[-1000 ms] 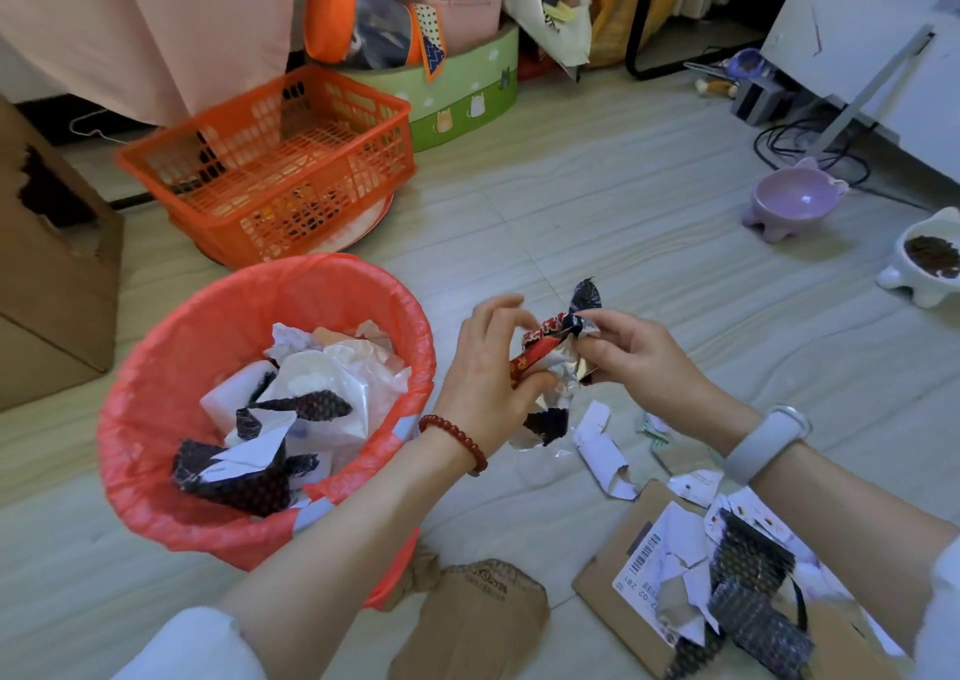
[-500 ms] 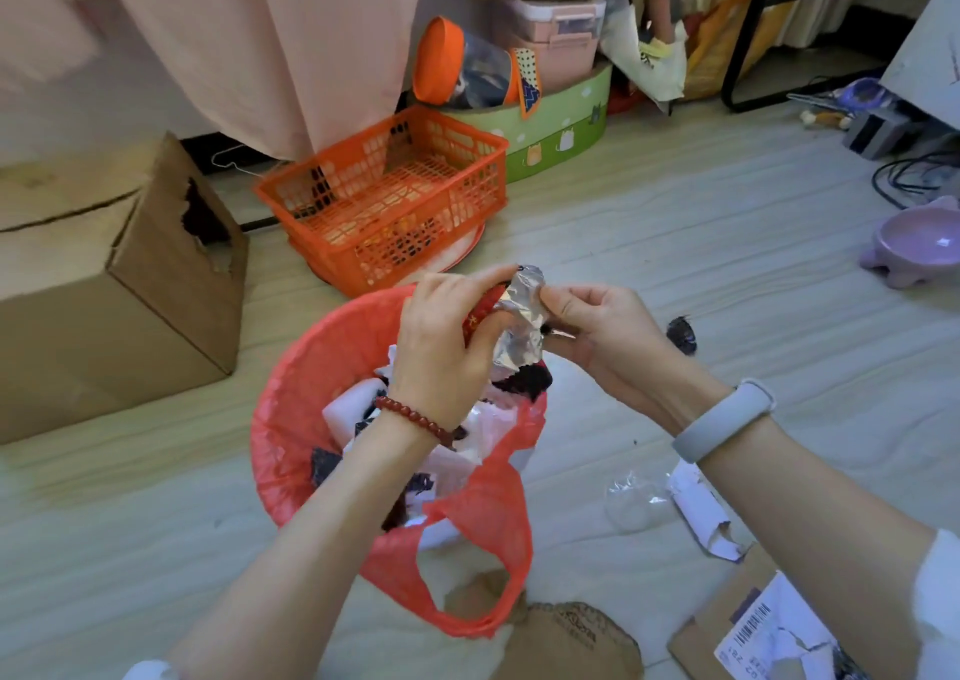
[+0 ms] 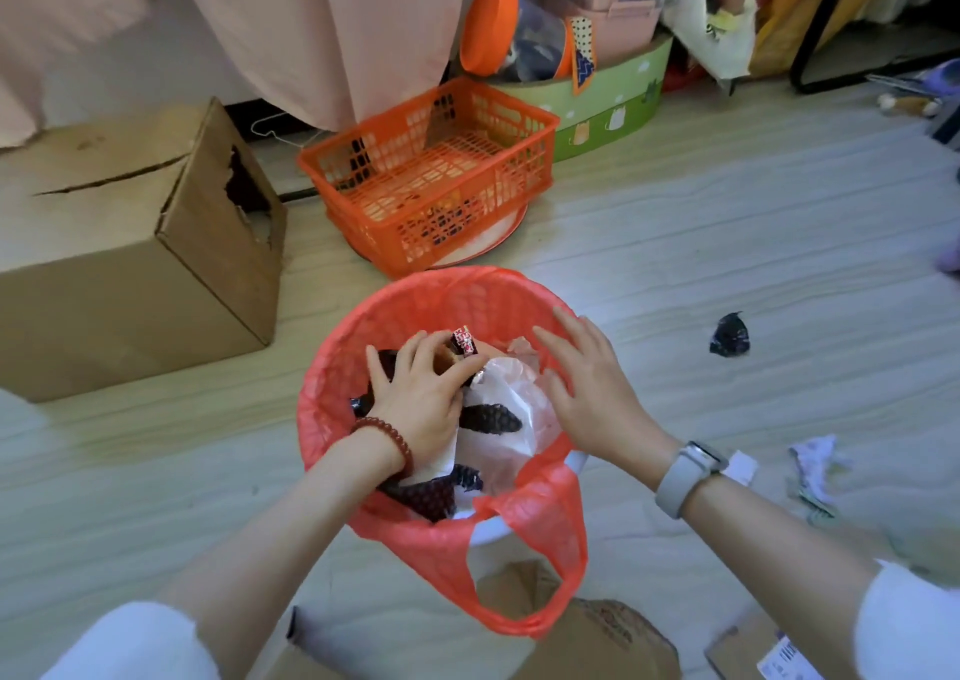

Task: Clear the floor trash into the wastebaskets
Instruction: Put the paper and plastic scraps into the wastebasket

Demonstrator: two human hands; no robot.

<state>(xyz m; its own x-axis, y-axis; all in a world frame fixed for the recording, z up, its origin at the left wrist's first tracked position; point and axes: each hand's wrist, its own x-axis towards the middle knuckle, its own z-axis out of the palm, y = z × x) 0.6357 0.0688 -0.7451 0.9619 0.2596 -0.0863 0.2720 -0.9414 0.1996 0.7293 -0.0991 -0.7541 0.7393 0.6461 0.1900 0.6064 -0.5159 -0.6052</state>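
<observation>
Inside the red-lined wastebasket (image 3: 400, 310), the left hand (image 3: 415, 393) curls its fingers round a crumpled red-printed wrapper (image 3: 464, 341) poking past its fingertips, while the right hand (image 3: 592, 393) hovers beside it, fingers spread and empty.
</observation>
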